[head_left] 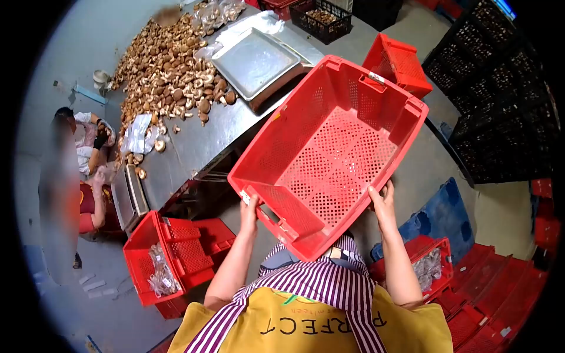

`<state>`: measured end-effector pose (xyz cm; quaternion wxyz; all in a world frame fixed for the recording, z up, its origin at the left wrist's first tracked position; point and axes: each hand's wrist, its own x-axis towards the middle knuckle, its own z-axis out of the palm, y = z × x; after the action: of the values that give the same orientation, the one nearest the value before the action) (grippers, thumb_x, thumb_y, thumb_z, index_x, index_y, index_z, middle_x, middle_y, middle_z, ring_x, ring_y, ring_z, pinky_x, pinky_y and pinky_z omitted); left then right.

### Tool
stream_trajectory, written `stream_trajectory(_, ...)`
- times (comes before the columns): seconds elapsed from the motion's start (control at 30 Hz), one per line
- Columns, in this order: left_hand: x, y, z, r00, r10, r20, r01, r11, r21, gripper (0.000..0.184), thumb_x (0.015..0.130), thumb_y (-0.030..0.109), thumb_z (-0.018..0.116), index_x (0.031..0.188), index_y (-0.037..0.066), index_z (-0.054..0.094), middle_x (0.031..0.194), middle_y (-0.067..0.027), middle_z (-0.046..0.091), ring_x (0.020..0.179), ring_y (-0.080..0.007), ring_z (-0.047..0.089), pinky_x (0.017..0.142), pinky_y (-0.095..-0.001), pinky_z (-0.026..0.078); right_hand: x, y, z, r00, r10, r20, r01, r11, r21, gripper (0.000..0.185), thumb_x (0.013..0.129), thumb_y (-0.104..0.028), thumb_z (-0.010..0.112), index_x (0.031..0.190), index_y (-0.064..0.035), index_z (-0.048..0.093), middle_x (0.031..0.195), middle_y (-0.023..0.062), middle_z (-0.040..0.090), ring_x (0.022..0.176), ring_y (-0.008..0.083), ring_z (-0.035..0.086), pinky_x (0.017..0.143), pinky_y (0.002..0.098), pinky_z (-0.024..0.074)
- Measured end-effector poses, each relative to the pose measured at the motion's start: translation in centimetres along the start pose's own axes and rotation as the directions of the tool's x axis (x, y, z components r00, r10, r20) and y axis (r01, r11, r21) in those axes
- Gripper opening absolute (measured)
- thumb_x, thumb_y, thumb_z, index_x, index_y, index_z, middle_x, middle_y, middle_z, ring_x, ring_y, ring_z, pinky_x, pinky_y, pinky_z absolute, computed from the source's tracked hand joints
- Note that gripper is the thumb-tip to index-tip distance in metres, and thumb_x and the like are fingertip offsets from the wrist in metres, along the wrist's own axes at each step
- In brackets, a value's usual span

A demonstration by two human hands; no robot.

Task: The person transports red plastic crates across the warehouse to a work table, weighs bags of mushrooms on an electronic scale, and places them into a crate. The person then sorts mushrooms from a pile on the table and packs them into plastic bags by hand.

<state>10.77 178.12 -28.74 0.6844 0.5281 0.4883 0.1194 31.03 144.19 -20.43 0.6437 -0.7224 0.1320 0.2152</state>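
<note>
left hand (250,213) and right hand (384,209) grip red crate (321,162)
metal tray (256,63) near its rim, mushrooms (168,70) on table (197,138), black crates (500,120) right

- Fisheye distortion bowed the black-bordered view.
- Pale glare lay on the steel scale pan (257,62) at the metal worktop's (206,138) right edge.
- Shadow pooled beneath the worktop's near edge.
- Blur smeared a co-worker (88,209).

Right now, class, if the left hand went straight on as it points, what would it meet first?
The red crate, which the left hand holds; beyond that, probably the steel table, though depth is unclear.
</note>
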Motion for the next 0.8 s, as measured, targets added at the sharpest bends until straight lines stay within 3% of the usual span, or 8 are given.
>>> stream_trajectory(0.07,-1.8,-0.6,2.2,0.998,-0.016,0.056,0.025,0.985,-0.170,0.043,0.089,0.024,0.061,0.127,0.012,0.044,0.113,-0.0047,0.057,0.085,-0.0187,0.058,0.063,-0.0335,0.052,0.8,0.4,0.1,0.999,-0.037,0.014,0.037,0.999,-0.016,0.084,0.088,-0.020,0.066,0.149,0.0000,0.011,0.145,0.0241,0.035,0.120,0.0298,0.053,0.096,0.0370,0.0470)
stream_trajectory(0.23,-0.5,0.2,2.4,1.000,0.000,0.017,0.004,0.969,-0.246,0.035,0.090,0.007,0.053,0.123,0.012,0.044,0.112,-0.0053,0.058,0.090,-0.0173,0.062,0.074,-0.0382,0.058,1.5,1.5,0.8,0.999,-0.045,0.030,0.045,0.999,-0.008,0.079,0.089,-0.016,0.062,0.147,0.0034,0.012,0.140,0.0224,0.041,0.118,0.0288,0.054,0.097,0.0358,0.0463)
stream_trajectory(0.4,3.4,1.0,0.1,0.996,-0.030,0.082,0.044,0.985,-0.166,0.028,0.091,0.003,0.048,0.119,0.008,0.047,0.100,-0.0070,0.062,0.078,-0.0202,0.062,0.060,-0.0345,0.057,-1.3,0.2,4.1,0.998,0.054,-0.011,-0.054,0.998,0.017,0.081,0.086,-0.016,0.063,0.148,0.0003,0.015,0.140,0.0225,0.040,0.122,0.0294,0.049,0.098,0.0355,0.0450)
stream_trajectory(0.5,4.6,2.1,-0.4,0.995,0.005,0.099,0.012,0.985,-0.171,0.028,0.090,0.001,0.046,0.117,0.009,0.045,0.097,-0.0112,0.061,0.072,-0.0220,0.062,0.056,-0.0347,0.055,1.2,5.7,5.1,0.985,-0.163,-0.059,0.164,0.986,0.030,0.077,0.086,-0.015,0.062,0.146,-0.0011,0.017,0.135,0.0210,0.044,0.110,0.0276,0.056,0.077,0.0369,0.0554)
stream_trajectory(0.53,5.5,2.2,-0.7,0.989,0.102,0.107,-0.090,0.990,-0.113,0.028,0.089,0.000,0.046,0.116,0.009,0.045,0.095,-0.0123,0.060,0.071,-0.0223,0.062,0.054,-0.0340,0.053,-1.8,1.7,6.3,1.000,-0.020,-0.004,0.021,0.997,0.077,0.070,0.089,-0.017,0.060,0.142,0.0017,0.019,0.126,0.0180,0.051,0.104,0.0233,0.059,0.073,0.0296,0.0547)
stream_trajectory(0.57,5.2,4.0,-0.9,0.982,0.023,0.185,0.012,0.983,-0.186,0.029,0.089,-0.001,0.046,0.116,0.009,0.045,0.096,-0.0100,0.060,0.073,-0.0214,0.062,0.056,-0.0325,0.054,-1.6,2.7,7.0,1.000,-0.015,-0.018,0.016,0.997,0.078,0.067,0.090,-0.019,0.060,0.142,-0.0012,0.020,0.124,0.0150,0.053,0.096,0.0206,0.061,0.067,0.0291,0.0549)
stream_trajectory(0.67,6.4,6.9,-1.1,0.995,0.081,0.057,-0.069,0.980,-0.187,0.031,0.089,-0.002,0.046,0.118,0.009,0.046,0.097,-0.0065,0.060,0.076,-0.0186,0.062,0.059,-0.0309,0.055,-4.0,2.0,9.1,0.999,0.036,-0.010,-0.035,0.991,0.133,0.071,0.092,-0.021,0.059,0.146,-0.0080,0.015,0.125,0.0102,0.053,0.100,0.0190,0.061,0.062,0.0264,0.0541)
stream_trajectory(0.8,8.1,7.3,-2.8,0.991,0.126,0.054,-0.121,0.988,-0.091,0.031,0.089,-0.003,0.045,0.118,0.007,0.049,0.097,-0.0053,0.060,0.075,-0.0161,0.061,0.059,-0.0287,0.054,-5.4,2.0,8.1,0.985,0.075,0.154,-0.110,0.967,0.231,0.081,0.092,-0.017,0.058,0.149,-0.0043,0.001,0.128,0.0148,0.048,0.109,0.0237,0.058,0.070,0.0339,0.0597)
